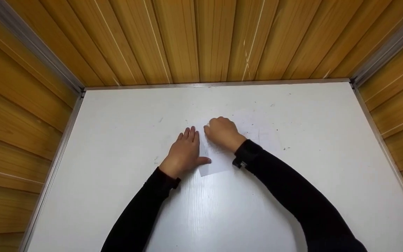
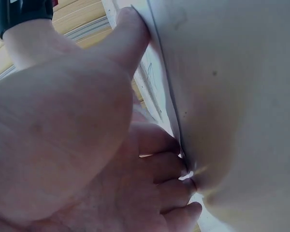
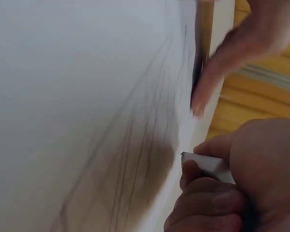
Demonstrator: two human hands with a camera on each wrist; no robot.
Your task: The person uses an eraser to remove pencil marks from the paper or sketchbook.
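A sheet of white paper lies on the white table. My right hand pinches a white eraser between thumb and curled fingers, its dark-smudged end close over the sheet. Thin grey pencil lines run across the paper in the right wrist view. My left hand rests along the sheet's left edge with straight fingers, its thumb spread onto the paper near the lower corner. From the left wrist, the fingertips show right at the paper's edge.
Small dark crumbs and faint grey smudges dot the white table. Wood-patterned panels stand behind the table and at both sides, with a metal strip along the back edge. Black sleeves cover both arms.
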